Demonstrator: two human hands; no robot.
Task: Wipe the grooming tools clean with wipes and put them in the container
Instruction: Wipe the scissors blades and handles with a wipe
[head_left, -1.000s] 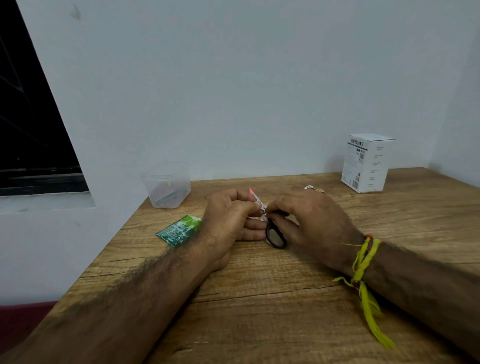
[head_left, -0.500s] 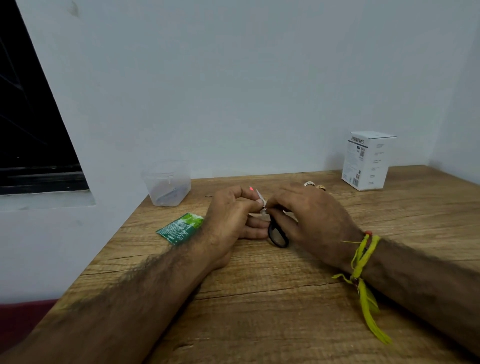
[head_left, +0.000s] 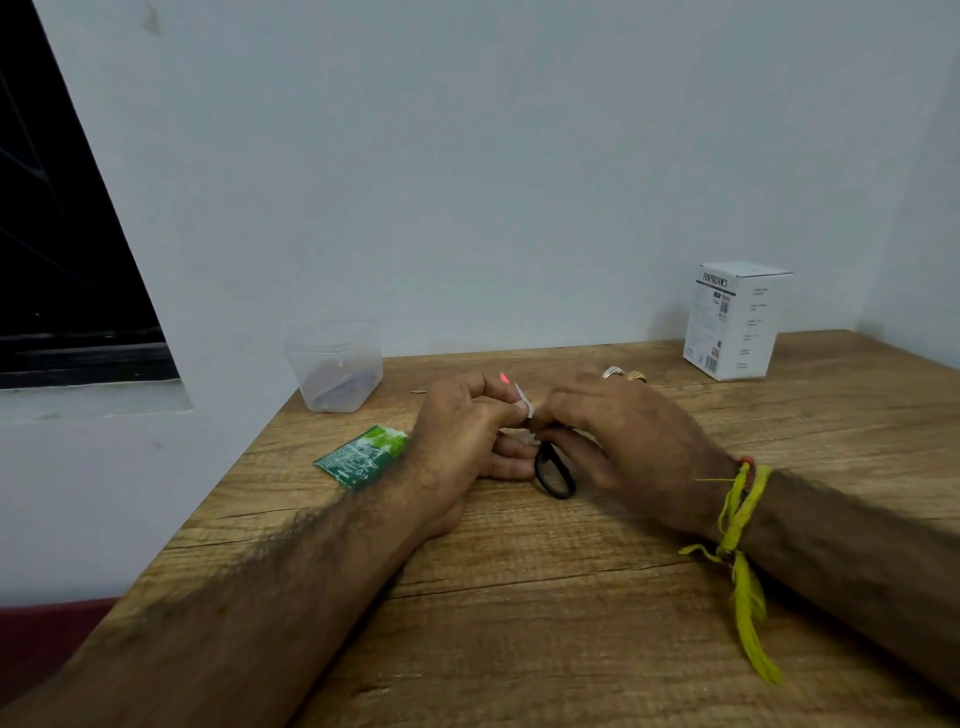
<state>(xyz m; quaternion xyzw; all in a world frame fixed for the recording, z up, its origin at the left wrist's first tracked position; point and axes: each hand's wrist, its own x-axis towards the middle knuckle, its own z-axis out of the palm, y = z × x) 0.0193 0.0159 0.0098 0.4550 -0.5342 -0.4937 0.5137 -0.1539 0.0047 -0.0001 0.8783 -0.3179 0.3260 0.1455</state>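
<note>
Little moved since earlier: both hands hold their place mid-bench. Left hand (head_left: 462, 431) pinching wipe (head_left: 524, 405) around scissor blade; right hand (head_left: 618, 441) gripping scissors (head_left: 555, 470) by black handle. Blades angled away, toward left. Container (head_left: 335, 366) beyond left hand, something dark inside. Green packet (head_left: 363, 454) beside left wrist.

Bare table (head_left: 519, 597) between container (head_left: 335, 366) and box (head_left: 735, 319).

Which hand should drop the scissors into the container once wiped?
Probably left. The left hand is nearer the clear container at far left; the right hand, gripping the scissors, would cross over.
</note>
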